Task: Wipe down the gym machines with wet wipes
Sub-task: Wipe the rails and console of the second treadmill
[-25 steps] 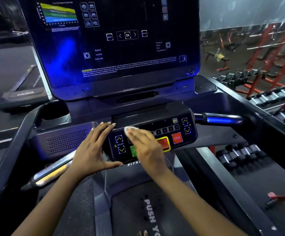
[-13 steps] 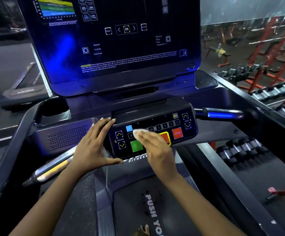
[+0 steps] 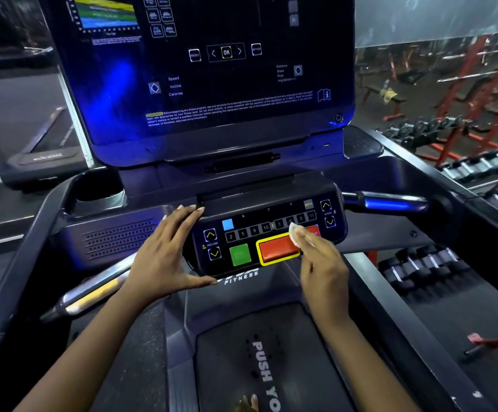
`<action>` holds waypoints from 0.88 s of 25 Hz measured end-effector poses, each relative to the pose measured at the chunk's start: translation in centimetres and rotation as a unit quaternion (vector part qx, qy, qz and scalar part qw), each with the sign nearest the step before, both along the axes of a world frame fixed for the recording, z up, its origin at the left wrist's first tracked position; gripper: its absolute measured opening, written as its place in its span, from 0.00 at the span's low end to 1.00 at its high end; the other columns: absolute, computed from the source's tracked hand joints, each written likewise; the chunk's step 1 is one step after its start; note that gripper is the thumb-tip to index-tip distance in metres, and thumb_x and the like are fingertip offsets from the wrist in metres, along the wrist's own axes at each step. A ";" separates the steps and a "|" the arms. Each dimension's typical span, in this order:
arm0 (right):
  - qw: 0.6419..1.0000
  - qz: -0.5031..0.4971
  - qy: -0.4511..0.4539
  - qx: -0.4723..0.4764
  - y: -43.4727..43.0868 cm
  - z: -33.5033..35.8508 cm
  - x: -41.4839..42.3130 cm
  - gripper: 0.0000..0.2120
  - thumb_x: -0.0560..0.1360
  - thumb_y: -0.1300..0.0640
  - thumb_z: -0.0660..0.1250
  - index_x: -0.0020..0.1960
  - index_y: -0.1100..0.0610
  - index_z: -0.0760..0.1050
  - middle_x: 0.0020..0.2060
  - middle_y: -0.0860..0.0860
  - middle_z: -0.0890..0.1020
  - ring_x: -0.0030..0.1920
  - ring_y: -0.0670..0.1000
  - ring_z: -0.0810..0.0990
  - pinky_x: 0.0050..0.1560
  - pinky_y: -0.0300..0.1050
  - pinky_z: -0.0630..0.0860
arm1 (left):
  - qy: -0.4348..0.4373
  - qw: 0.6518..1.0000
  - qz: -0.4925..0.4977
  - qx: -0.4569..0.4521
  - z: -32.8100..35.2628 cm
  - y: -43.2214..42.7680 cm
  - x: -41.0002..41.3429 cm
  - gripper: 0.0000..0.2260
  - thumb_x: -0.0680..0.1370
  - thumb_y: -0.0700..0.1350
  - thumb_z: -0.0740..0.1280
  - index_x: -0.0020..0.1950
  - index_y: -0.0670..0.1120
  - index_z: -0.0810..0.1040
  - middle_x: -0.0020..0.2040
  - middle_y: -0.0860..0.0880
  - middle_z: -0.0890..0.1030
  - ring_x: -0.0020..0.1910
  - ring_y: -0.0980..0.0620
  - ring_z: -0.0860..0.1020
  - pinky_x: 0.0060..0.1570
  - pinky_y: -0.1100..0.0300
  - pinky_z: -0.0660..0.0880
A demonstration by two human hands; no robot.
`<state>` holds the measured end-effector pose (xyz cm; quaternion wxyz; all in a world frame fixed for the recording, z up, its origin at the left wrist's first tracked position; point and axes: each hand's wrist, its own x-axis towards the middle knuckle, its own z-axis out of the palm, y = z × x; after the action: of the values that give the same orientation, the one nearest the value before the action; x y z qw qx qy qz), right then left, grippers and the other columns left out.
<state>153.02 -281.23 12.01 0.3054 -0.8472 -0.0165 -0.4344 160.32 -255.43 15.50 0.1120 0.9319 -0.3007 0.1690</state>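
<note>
Currently R hand (image 3: 322, 263) pinches white wet wipe (image 3: 296, 234) at 3 o'clock on black treadmill keypad (image 3: 268, 217); L hand (image 3: 164, 251), fingers straight, braces 9 o'clock edge. Risk: pressure may trigger yellow-rimmed red button (image 3: 277, 249).

Dim room. Blue glare smears the glossy screen (image 3: 218, 69) beyond the left grip (image 3: 164, 251) and streaks the handlebar (image 3: 390, 202) past the right grip (image 3: 322, 269). Wide-angle distortion bows the edges; far racks (image 3: 479, 84) look soft.

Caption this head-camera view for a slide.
Right hand presses a wet wipe to the treadmill keypad; left hand braces its left edge.
</note>
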 end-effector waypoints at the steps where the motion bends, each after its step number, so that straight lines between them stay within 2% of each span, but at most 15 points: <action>1: 1.000 -0.013 0.012 -0.005 0.0 -0.3 0.0 0.17 0.76 0.63 0.57 0.61 0.62 0.77 0.56 0.51 0.81 0.56 0.48 0.78 0.63 0.32 0.68 | 0.002 1.000 0.001 -0.001 0.0 0.0 0.0 0.52 0.63 0.80 0.54 0.76 0.46 0.57 0.72 0.46 0.65 0.71 0.48 0.61 0.68 0.45 0.63; 4: 0.998 -0.028 0.027 -0.046 1.5 -1.6 -0.3 0.16 0.74 0.68 0.62 0.61 0.63 0.76 0.56 0.53 0.81 0.57 0.50 0.78 0.64 0.35 0.69 | 0.001 1.000 0.002 0.001 -0.1 0.0 0.0 0.52 0.63 0.79 0.55 0.76 0.46 0.57 0.72 0.46 0.65 0.71 0.47 0.62 0.67 0.45 0.65; 7: 0.996 -0.011 0.041 -0.080 3.4 -1.9 -0.5 0.21 0.68 0.73 0.69 0.60 0.62 0.77 0.55 0.53 0.81 0.57 0.51 0.78 0.63 0.39 0.70 | -0.001 1.000 0.005 0.001 -0.2 0.0 0.0 0.52 0.63 0.79 0.55 0.76 0.46 0.56 0.72 0.46 0.64 0.72 0.47 0.61 0.68 0.45 0.64; 8: 0.995 -0.005 0.042 -0.088 4.1 -1.8 -0.5 0.20 0.69 0.71 0.69 0.60 0.62 0.77 0.55 0.53 0.81 0.57 0.50 0.78 0.63 0.38 0.69 | 0.000 1.000 0.006 0.003 -0.2 0.0 0.0 0.52 0.63 0.79 0.55 0.76 0.46 0.56 0.73 0.46 0.64 0.72 0.47 0.61 0.68 0.46 0.63; 11: 0.991 0.065 0.053 -0.103 6.5 -1.6 -1.6 0.17 0.74 0.65 0.59 0.61 0.61 0.77 0.56 0.51 0.81 0.58 0.49 0.77 0.63 0.35 0.69 | -0.001 1.000 0.008 0.002 -0.2 0.0 0.1 0.52 0.63 0.80 0.55 0.76 0.46 0.56 0.73 0.47 0.64 0.72 0.48 0.61 0.69 0.47 0.61; 13: 0.994 0.091 0.027 -0.062 5.9 -1.2 -2.1 0.16 0.76 0.64 0.58 0.60 0.61 0.78 0.56 0.50 0.81 0.58 0.47 0.77 0.63 0.35 0.69 | -0.002 1.000 0.006 0.003 -0.1 0.0 0.0 0.52 0.63 0.79 0.56 0.76 0.46 0.57 0.72 0.46 0.64 0.72 0.48 0.61 0.69 0.47 0.61; 15: 0.999 0.051 -0.013 0.015 3.7 -0.8 -1.7 0.15 0.75 0.66 0.60 0.59 0.61 0.78 0.55 0.49 0.80 0.58 0.45 0.77 0.62 0.35 0.71 | -0.014 1.000 0.007 0.005 -0.2 0.0 0.0 0.52 0.62 0.77 0.59 0.76 0.45 0.57 0.72 0.46 0.64 0.71 0.48 0.62 0.68 0.46 0.62; 17: 0.998 0.005 -0.014 0.061 2.2 -0.8 -1.1 0.17 0.72 0.69 0.64 0.60 0.60 0.77 0.54 0.48 0.80 0.56 0.44 0.77 0.60 0.35 0.72 | -0.016 1.000 0.005 0.004 -0.2 0.0 0.0 0.52 0.61 0.76 0.61 0.76 0.45 0.58 0.72 0.46 0.64 0.71 0.48 0.62 0.67 0.46 0.63; 19: 0.999 0.012 0.008 0.052 3.1 -1.1 -0.9 0.20 0.69 0.73 0.66 0.59 0.60 0.78 0.53 0.49 0.81 0.55 0.45 0.77 0.59 0.35 0.73 | -0.012 1.000 0.005 0.004 -0.2 0.1 -0.1 0.52 0.61 0.76 0.61 0.76 0.45 0.57 0.72 0.46 0.64 0.71 0.47 0.62 0.67 0.47 0.64; 22: 0.996 0.087 0.013 0.009 5.1 -0.9 -1.2 0.21 0.69 0.73 0.66 0.59 0.58 0.78 0.54 0.48 0.81 0.54 0.44 0.76 0.57 0.36 0.74 | -0.012 1.000 0.002 0.005 -0.2 0.0 0.0 0.52 0.61 0.76 0.61 0.76 0.46 0.57 0.73 0.47 0.64 0.71 0.47 0.62 0.67 0.47 0.64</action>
<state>151.86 -276.13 11.16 0.3500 -0.8454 -0.0826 -0.3949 160.31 -255.41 15.26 0.1035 0.9308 -0.3013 0.1791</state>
